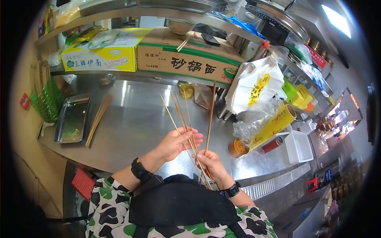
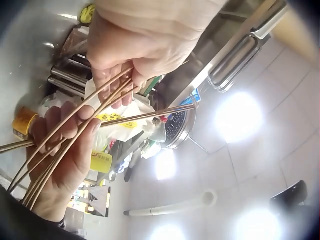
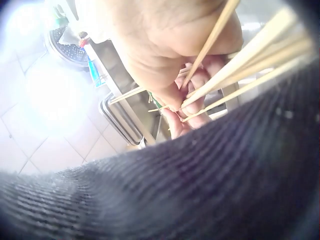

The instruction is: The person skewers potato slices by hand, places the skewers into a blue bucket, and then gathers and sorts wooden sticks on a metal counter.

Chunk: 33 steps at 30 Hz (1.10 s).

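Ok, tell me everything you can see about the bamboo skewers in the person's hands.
The bamboo skewers are thin, pale tan sticks that look like bamboo or wood, several of them, fanned out and pointing up and away from the person. The right hand holds their lower ends bunched together, while the left hand has its fingers around a few higher up. One stands more upright, apart from the fan. They are held above the steel counter, not touching it.

Steel counter (image 1: 135, 123) bears tray (image 1: 71, 119), skewers (image 1: 97, 119)
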Available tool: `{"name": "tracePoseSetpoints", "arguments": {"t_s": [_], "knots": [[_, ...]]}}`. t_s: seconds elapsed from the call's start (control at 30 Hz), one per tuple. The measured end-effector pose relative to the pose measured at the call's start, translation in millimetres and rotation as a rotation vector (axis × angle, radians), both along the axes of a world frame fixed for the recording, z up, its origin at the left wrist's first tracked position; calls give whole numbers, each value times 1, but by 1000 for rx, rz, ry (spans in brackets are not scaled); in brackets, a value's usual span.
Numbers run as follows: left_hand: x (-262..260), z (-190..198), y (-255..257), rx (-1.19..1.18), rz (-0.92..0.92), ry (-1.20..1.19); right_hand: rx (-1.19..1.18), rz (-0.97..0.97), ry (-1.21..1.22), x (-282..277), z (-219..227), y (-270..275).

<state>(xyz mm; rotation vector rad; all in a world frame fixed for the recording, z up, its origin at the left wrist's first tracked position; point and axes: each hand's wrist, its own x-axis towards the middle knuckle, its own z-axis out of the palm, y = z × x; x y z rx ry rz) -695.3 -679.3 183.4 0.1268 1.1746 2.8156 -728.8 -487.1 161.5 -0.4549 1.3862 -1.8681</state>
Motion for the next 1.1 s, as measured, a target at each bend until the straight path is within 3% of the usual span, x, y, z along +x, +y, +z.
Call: {"name": "tracePoseSetpoints", "arguments": {"t_s": [0.27, 0.37, 0.47, 0.6, 0.67, 0.73, 0.87, 0.97, 1.07, 1.1], "knots": [[-7, -4, -2, -33, 65, 52, -26, -53, 28, -4, -1, -4], [-12, 5, -12, -151, 189, 118, 124, -297, 460, -10, 17, -13], [-12, 12, -23, -246, 213, 175, 163, -347, 643, -15, 51, -20], [-6, 15, -21, -544, 253, 202, 164, -348, 987, -2, 104, -53], [-2, 13, -19, -745, 282, 233, 89, -342, 939, -4, 105, -67], [2, 18, -16, -736, 312, 214, 154, -355, 974, -6, 105, -74], [6, 12, -21, -830, 311, 179, 208, -353, 812, -10, 97, -81], [8, 7, -24, -916, 258, 168, 303, -289, 891, -20, 94, -80], [9, 15, -25, -1019, 249, 240, -23, -316, 594, -27, 86, -83], [9, 17, -24, -1048, 260, 276, -23, -345, 640, -27, 91, -81]]}}
